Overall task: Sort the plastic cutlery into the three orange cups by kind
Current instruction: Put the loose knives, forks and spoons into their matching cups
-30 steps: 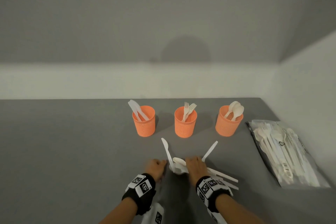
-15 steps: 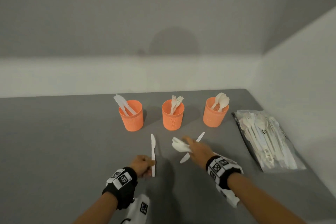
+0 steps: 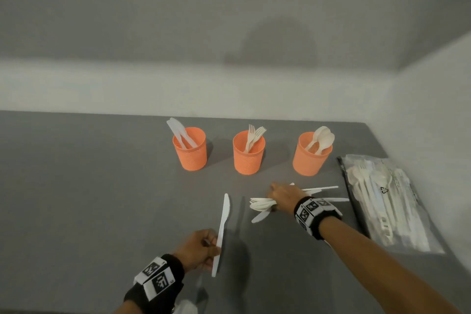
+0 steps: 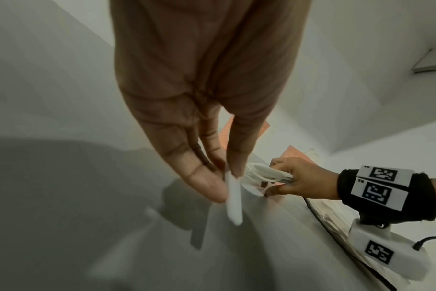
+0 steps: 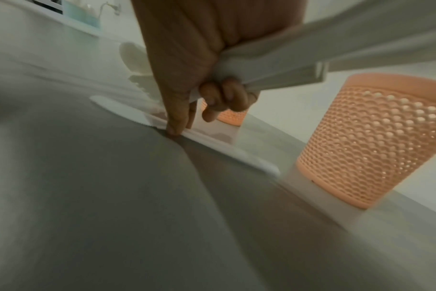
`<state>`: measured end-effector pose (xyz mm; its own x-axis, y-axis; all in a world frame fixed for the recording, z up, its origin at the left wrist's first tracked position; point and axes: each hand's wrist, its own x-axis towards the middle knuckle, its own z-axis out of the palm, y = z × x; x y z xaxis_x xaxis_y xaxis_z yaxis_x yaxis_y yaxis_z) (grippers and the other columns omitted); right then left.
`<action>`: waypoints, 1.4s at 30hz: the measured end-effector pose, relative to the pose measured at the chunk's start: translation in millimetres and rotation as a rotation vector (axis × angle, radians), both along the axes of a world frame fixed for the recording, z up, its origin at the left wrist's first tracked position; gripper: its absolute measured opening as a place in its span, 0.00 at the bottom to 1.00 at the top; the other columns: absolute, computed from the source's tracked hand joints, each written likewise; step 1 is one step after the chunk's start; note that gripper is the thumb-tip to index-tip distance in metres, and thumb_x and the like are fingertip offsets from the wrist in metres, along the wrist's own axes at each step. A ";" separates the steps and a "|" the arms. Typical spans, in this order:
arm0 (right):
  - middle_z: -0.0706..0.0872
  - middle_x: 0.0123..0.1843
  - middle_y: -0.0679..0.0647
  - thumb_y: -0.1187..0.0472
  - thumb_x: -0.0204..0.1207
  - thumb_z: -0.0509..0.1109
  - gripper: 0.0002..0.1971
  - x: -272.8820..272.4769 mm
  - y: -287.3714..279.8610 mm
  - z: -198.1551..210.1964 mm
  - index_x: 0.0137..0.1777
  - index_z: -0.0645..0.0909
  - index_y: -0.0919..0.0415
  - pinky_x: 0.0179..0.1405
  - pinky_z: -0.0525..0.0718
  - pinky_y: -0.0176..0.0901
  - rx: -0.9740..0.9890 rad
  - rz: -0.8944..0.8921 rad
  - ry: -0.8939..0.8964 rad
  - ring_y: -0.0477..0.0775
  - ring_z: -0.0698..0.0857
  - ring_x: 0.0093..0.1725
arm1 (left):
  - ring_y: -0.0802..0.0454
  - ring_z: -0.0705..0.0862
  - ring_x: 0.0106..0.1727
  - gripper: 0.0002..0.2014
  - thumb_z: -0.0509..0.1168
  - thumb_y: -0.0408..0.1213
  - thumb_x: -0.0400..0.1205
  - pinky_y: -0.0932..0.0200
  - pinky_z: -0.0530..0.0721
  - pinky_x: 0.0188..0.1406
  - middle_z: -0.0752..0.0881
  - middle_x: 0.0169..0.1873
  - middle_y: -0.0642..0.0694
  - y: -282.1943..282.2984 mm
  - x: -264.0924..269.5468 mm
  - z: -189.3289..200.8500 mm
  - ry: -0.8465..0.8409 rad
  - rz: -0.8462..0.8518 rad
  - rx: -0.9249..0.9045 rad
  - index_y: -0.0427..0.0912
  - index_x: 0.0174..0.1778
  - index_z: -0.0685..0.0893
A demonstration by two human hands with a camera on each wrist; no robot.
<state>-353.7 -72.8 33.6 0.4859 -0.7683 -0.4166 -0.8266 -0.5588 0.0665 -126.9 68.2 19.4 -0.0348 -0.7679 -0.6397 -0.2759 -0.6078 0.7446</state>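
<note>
Three orange cups stand in a row: the left cup [image 3: 190, 148] holds knives, the middle cup [image 3: 248, 153] forks, the right cup [image 3: 311, 154] spoons. My left hand [image 3: 201, 250] pinches the handle of a white plastic knife [image 3: 222, 227], blade pointing away; its handle end [image 4: 233, 198] shows in the left wrist view. My right hand [image 3: 284, 197] grips a bundle of white cutlery [image 3: 261, 205] just above the table, spoon bowls to the left, handles to the right. Under it a loose knife [image 5: 187, 130] lies on the table, touched by my fingertip.
A clear plastic bag of spare cutlery [image 3: 384, 199] lies at the right by the white wall. The grey table [image 3: 89, 199] stretches left of the hands. A wall runs behind the cups.
My left hand has pulled back toward me with the single knife. My right hand has carried the bundle rightward and forward, nearer the spoon cup.
</note>
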 end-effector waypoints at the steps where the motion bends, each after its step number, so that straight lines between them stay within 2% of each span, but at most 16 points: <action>1: 0.75 0.64 0.62 0.54 0.80 0.63 0.16 0.6 0.3 0.7 0.60 0.82 0.62 0.54 0.81 0.53 -0.008 0.007 0.013 0.66 0.84 0.56 | 0.61 0.80 0.16 0.11 0.62 0.24 0.81 0.68 0.80 0.17 0.81 0.25 0.46 0.4 -2.1 0.1 0.004 0.009 0.004 0.40 0.34 0.72; 5: 0.79 0.60 0.62 0.52 0.78 0.65 0.17 -6.8 4.2 2.3 0.59 0.80 0.65 0.50 0.78 0.51 0.013 -0.075 -0.089 0.66 0.83 0.56 | 0.59 0.80 0.15 0.11 0.62 0.24 0.80 0.68 0.79 0.15 0.81 0.23 0.44 1.4 -15.2 2.5 0.029 0.068 -0.021 0.38 0.34 0.72; 8: 0.82 0.44 0.59 0.60 0.74 0.67 0.09 -18.6 8.6 5.4 0.52 0.79 0.62 0.41 0.72 0.42 0.081 -0.318 -0.504 0.58 0.81 0.44 | 0.59 0.81 0.16 0.09 0.63 0.24 0.80 0.68 0.78 0.14 0.82 0.23 0.43 -1.2 -29.8 11.0 0.079 0.129 -0.093 0.37 0.35 0.73; 10: 0.82 0.36 0.55 0.65 0.73 0.68 0.04 -21.5 10.3 12.1 0.47 0.80 0.59 0.38 0.74 0.40 0.151 -0.536 -0.850 0.52 0.81 0.35 | 0.59 0.81 0.17 0.08 0.64 0.25 0.79 0.66 0.83 0.19 0.81 0.22 0.46 -5.5 -43.5 22.1 0.136 0.147 -0.156 0.36 0.36 0.74; 12: 0.82 0.30 0.54 0.69 0.74 0.65 0.07 -20.4 11.5 21.0 0.40 0.79 0.58 0.28 0.75 0.33 0.247 -0.749 -1.148 0.41 0.79 0.21 | 0.60 0.80 0.18 0.07 0.64 0.24 0.79 0.65 0.84 0.21 0.81 0.19 0.49 -12.8 -57.5 34.7 0.181 0.151 -0.237 0.36 0.36 0.76; 14: 0.80 0.29 0.53 0.66 0.76 0.64 0.06 -18.2 14.0 29.6 0.40 0.78 0.58 0.16 0.67 0.30 0.390 -0.906 -1.358 0.41 0.70 0.14 | 0.60 0.80 0.18 0.07 0.64 0.23 0.79 0.64 0.83 0.21 0.81 0.17 0.51 -21.7 -70.8 46.9 0.189 0.147 -0.330 0.35 0.36 0.78; 16: 0.81 0.30 0.51 0.55 0.78 0.67 0.05 -15.7 18.4 37.5 0.44 0.80 0.56 0.14 0.63 0.31 0.523 -0.962 -1.503 0.42 0.65 0.16 | 0.60 0.79 0.18 0.06 0.65 0.24 0.78 0.63 0.83 0.23 0.81 0.16 0.52 -31.1 -82.2 56.3 0.148 0.136 -0.421 0.36 0.36 0.80; 19: 0.78 0.24 0.47 0.42 0.71 0.71 0.18 -9.6 23.4 42.7 0.45 0.80 0.57 0.16 0.63 0.32 0.618 -0.899 -1.628 0.42 0.64 0.17 | 0.57 0.81 0.22 0.06 0.67 0.26 0.78 0.60 0.83 0.27 0.83 0.20 0.52 -44.7 -94.6 65.0 0.035 0.135 -0.569 0.39 0.37 0.84; 22: 0.71 0.17 0.44 0.46 0.68 0.74 0.17 -2.5 26.4 47.0 0.41 0.78 0.60 0.15 0.64 0.31 0.642 -0.881 -1.649 0.41 0.65 0.16 | 0.48 0.83 0.30 0.10 0.69 0.30 0.77 0.51 0.86 0.37 0.87 0.27 0.47 -52.1 -105.0 72.2 -0.077 0.095 -0.711 0.51 0.36 0.86; 24: 0.72 0.17 0.47 0.52 0.73 0.73 0.12 0.2 27.0 48.3 0.35 0.78 0.59 0.15 0.65 0.31 0.610 -0.922 -1.638 0.43 0.67 0.16 | 0.53 0.81 0.29 0.13 0.69 0.29 0.76 0.55 0.83 0.36 0.86 0.24 0.55 -52.3 -112.3 73.0 -0.107 0.085 -0.763 0.54 0.34 0.85; 27: 0.74 0.22 0.53 0.56 0.76 0.70 0.12 1.2 25.9 55.4 0.33 0.78 0.61 0.13 0.65 0.32 0.529 -0.993 -1.690 0.44 0.68 0.16 | 0.62 0.78 0.28 0.04 0.69 0.32 0.77 0.71 0.78 0.32 0.82 0.27 0.55 -54.1 -121.2 73.6 -0.151 0.182 -0.816 0.43 0.43 0.82; 30: 0.78 0.27 0.53 0.59 0.78 0.69 0.10 -0.5 25.0 73.7 0.35 0.79 0.59 0.11 0.64 0.30 0.469 -1.037 -1.839 0.41 0.67 0.13 | 0.58 0.76 0.35 0.08 0.63 0.45 0.81 0.69 0.75 0.35 0.79 0.37 0.46 -53.5 -115.4 64.3 -0.031 0.277 -0.558 0.43 0.45 0.77; 34: 0.77 0.27 0.53 0.59 0.80 0.66 0.10 5.6 25.3 89.7 0.36 0.78 0.58 0.12 0.65 0.30 0.339 -0.971 -1.966 0.40 0.69 0.13 | 0.39 0.81 0.56 0.34 0.46 0.68 0.78 0.45 0.80 0.56 0.83 0.53 0.37 -29.3 -108.9 32.3 0.607 0.231 0.227 0.41 0.55 0.81; 37: 0.76 0.28 0.54 0.59 0.80 0.66 0.11 19.4 25.2 94.9 0.36 0.75 0.59 0.13 0.68 0.29 0.283 -0.972 -1.996 0.39 0.72 0.13 | 0.39 0.85 0.49 0.43 0.44 0.69 0.77 0.46 0.83 0.52 0.84 0.52 0.32 -28.5 -105.5 23.8 0.832 0.274 0.352 0.31 0.62 0.79; 40: 0.79 0.26 0.52 0.60 0.79 0.67 0.13 36.0 23.8 93.9 0.32 0.76 0.60 0.17 0.72 0.30 0.193 -0.969 -2.029 0.42 0.77 0.19 | 0.39 0.88 0.35 0.37 0.52 0.67 0.78 0.47 0.89 0.38 0.83 0.41 0.32 -44.4 -97.1 36.7 0.980 0.453 0.379 0.32 0.59 0.76; 42: 0.79 0.23 0.50 0.61 0.78 0.68 0.17 47.7 20.6 97.1 0.27 0.77 0.58 0.22 0.75 0.34 0.134 -0.947 -2.043 0.46 0.77 0.23 | 0.40 0.87 0.26 0.32 0.52 0.63 0.80 0.51 0.89 0.27 0.81 0.31 0.33 -58.2 -91.4 51.1 0.967 0.534 0.320 0.30 0.46 0.77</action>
